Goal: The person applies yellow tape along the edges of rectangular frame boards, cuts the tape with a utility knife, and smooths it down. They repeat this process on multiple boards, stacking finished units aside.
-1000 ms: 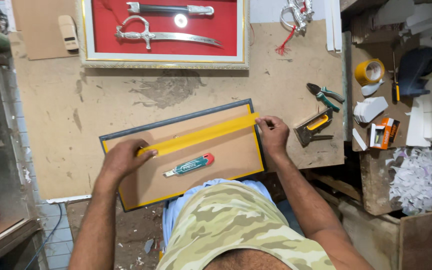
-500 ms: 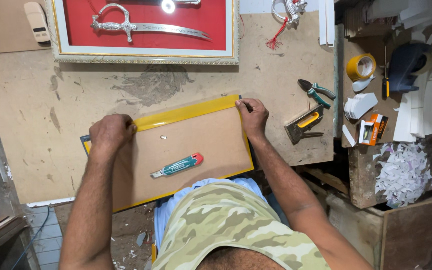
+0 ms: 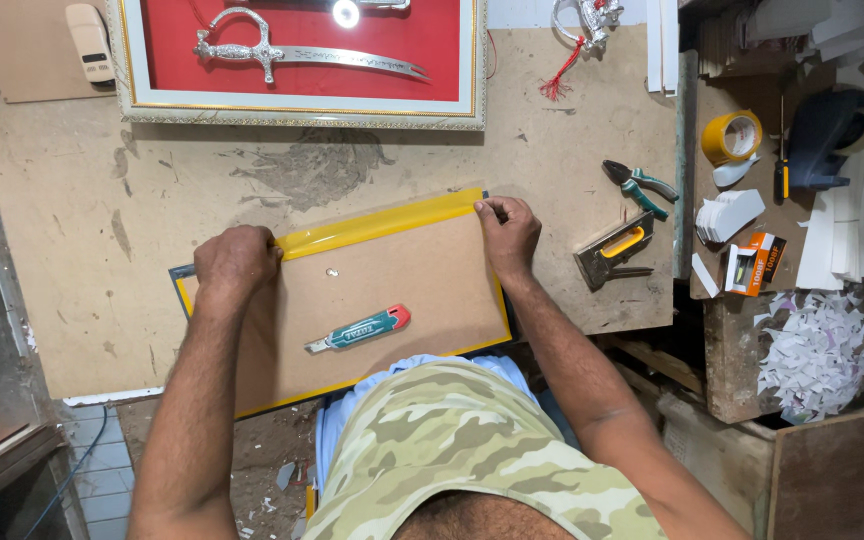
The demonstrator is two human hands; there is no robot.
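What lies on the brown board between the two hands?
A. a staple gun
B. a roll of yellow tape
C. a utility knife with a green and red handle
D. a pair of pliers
C: the utility knife lies on the brown board, between the left hand and the right hand.

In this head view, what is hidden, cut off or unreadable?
- Left hand: fingertips curl over the yellow tape, so its grip is hidden.
- Right hand: fingertip contact too small to judge.
- Framed sword: top cut by the frame edge.
- Board: near edge covered by the torso.
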